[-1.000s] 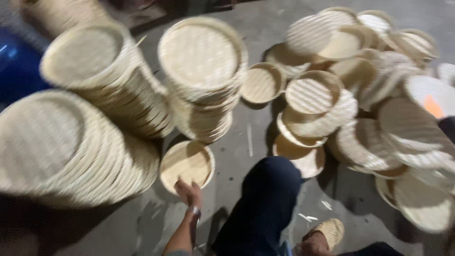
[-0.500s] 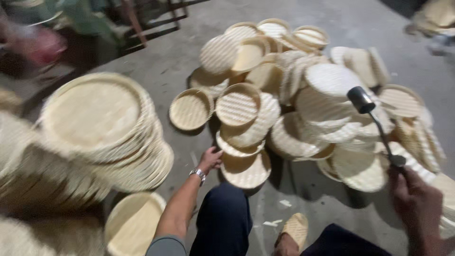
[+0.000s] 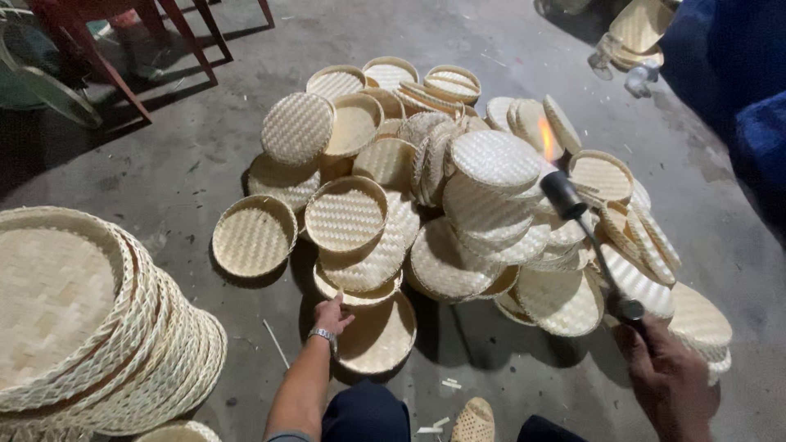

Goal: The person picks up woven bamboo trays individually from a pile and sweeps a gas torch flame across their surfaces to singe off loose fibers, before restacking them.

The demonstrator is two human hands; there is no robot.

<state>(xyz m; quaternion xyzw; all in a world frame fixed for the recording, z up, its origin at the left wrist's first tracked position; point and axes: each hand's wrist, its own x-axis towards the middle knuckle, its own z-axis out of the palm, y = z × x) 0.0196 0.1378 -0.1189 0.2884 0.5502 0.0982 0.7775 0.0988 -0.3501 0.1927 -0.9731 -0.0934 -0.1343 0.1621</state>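
Left hand is flat, fingers spread, resting on the rim of a round woven bamboo tray lying open side up on the concrete floor, just ahead of the person's knee. Touching the tray, not yet closed round it.

Handling, my read: tray looks light, thin woven strip, fairly stiff at the bound rim and springy in the weave. Dry and rough, so not slippery. Won't shatter, but the weave can crush or snag, and it's flammable. Best hold is a pinch on the rim, thumb inside and fingers under; the rim nearest the hand is free.

Right hand is wrapped tight round the handle of a gas torch, wand slanting up and away from the hand. Nozzle is lit; the flame stands over the loose tray pile just beyond its tip.

Pose: left forearm reaches straight forward and low, wrist with a metal bracelet, palm down. Right arm is out to the right, fist low, torch angled forward over the pile.

Far to the left of the left hand: a tall leaning stack of larger woven trays. A sandalled foot is between the two arms, near the bottom edge.
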